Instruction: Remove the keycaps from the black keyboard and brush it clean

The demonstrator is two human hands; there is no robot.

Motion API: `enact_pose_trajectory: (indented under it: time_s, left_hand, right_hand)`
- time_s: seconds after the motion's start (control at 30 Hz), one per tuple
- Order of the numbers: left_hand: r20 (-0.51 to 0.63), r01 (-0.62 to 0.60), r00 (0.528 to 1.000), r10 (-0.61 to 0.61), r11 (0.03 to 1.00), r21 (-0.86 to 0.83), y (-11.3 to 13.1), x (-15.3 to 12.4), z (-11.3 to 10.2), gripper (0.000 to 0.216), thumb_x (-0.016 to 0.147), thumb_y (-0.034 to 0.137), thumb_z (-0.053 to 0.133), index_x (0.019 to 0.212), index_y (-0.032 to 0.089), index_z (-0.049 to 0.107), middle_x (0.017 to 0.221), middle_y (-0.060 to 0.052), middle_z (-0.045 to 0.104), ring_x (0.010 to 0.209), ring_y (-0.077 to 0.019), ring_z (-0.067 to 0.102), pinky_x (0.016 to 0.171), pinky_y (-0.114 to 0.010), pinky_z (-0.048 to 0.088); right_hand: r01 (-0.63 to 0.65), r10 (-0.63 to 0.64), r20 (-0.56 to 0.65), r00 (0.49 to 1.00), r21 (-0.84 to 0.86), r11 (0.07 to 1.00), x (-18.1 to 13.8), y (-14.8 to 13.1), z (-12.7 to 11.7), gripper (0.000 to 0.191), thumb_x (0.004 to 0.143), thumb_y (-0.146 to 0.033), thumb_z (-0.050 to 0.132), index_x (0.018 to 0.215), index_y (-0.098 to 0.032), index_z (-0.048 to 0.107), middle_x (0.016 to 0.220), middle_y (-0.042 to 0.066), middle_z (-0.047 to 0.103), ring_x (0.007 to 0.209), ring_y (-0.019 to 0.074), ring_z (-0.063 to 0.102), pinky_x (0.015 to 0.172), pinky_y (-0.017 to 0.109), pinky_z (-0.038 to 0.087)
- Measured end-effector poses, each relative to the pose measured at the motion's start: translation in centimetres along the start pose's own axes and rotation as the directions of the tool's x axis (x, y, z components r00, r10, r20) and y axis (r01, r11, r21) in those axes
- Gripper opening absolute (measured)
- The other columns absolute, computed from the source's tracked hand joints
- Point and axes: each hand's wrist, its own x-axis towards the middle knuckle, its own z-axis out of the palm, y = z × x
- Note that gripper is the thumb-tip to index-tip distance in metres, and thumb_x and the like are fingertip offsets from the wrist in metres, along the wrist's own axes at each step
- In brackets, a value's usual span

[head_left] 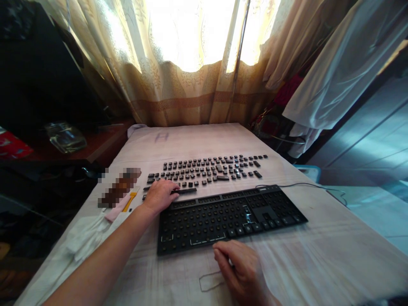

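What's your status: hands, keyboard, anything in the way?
Left hand at long key. Right hand by wire loop, grip unclear. Keyboard partly stripped. Loose keys beyond it.

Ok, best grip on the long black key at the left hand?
Long black key: likely its right end, pinched across the narrow width, from above and the right. It's a thin bar, that end extends past the left hand, and the keyboard sits close on the near side.

Patterned curtain (181, 93), white cloth (325, 85), perhaps glass jar (66, 138)
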Motion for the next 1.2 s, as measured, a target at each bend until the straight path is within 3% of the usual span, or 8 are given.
enact_pose_trajectory:
  time_s: [0.47,0.57,0.7,0.83,0.97,1.2]
  left_hand:
    - [0.051,0.042,0.998,-0.042,0.999,-0.001,0.1,0.3,-0.4,0.022,0.093,0.036,0.067,0.107,0.020,0.070,0.110,-0.006,0.072,0.110,-0.0250,0.064,0.098,-0.046,0.048]
    - [0.057,0.040,0.998,-0.039,0.999,-0.007,0.0,0.3,-0.2,0.026,0.094,0.040,0.065,0.108,0.018,0.069,0.113,-0.007,0.070,0.110,-0.0243,0.064,0.099,-0.048,0.048]
    - [0.028,0.041,0.999,-0.041,0.999,-0.011,-0.3,0.2,0.0,0.021,0.089,0.035,0.068,0.107,0.026,0.071,0.111,-0.004,0.074,0.112,-0.0267,0.063,0.097,-0.041,0.046]
    - [0.006,0.042,0.999,-0.042,0.999,-0.008,-0.7,0.1,0.1,0.019,0.088,0.035,0.066,0.105,0.029,0.072,0.110,-0.002,0.075,0.110,-0.0259,0.064,0.092,-0.036,0.046]
    - [0.021,0.031,0.999,-0.031,1.000,0.001,-0.9,0.0,0.1,0.024,0.091,0.035,0.064,0.110,0.024,0.072,0.112,-0.005,0.074,0.110,-0.0254,0.064,0.094,-0.041,0.047]
    - [0.028,0.034,0.999,-0.035,0.999,0.019,-0.9,0.4,0.2,0.025,0.088,0.035,0.062,0.109,0.031,0.076,0.112,-0.004,0.075,0.111,-0.0283,0.065,0.092,-0.038,0.048]
  right_hand:
    - [-0.014,0.015,0.033,0.999,-0.046,0.999,-1.2,0.3,-0.4,0.013,0.098,-0.016,0.053,0.093,-0.021,0.063,0.071,0.001,0.071,0.059,0.0157,0.067,0.058,0.026,0.048]
    - [-0.032,0.037,0.099,0.994,-0.058,0.998,-1.9,0.5,-1.6,0.012,0.098,-0.016,0.054,0.096,-0.022,0.064,0.074,0.001,0.072,0.062,0.0159,0.068,0.059,0.026,0.050]
    - [-0.052,0.071,0.242,0.968,-0.085,0.995,-2.7,1.0,-3.3,0.013,0.098,-0.017,0.055,0.095,-0.022,0.067,0.079,0.001,0.073,0.069,0.0169,0.071,0.063,0.026,0.052]
    - [-0.059,0.113,0.382,0.917,-0.150,0.987,-2.8,1.1,-4.4,0.016,0.089,-0.016,0.066,0.103,-0.022,0.071,0.095,0.005,0.076,0.083,0.0209,0.073,0.073,0.030,0.055]
    - [-0.099,0.216,0.525,0.823,-0.242,0.965,-2.3,0.7,-4.7,0.029,0.081,-0.011,0.071,0.107,-0.023,0.073,0.102,0.006,0.075,0.091,0.0245,0.072,0.079,0.035,0.056]
    - [-0.075,0.312,0.655,0.688,-0.364,0.928,-0.2,-0.4,-4.9,0.010,0.086,-0.014,0.073,0.093,-0.021,0.075,0.099,0.005,0.074,0.093,0.0245,0.071,0.078,0.032,0.055]
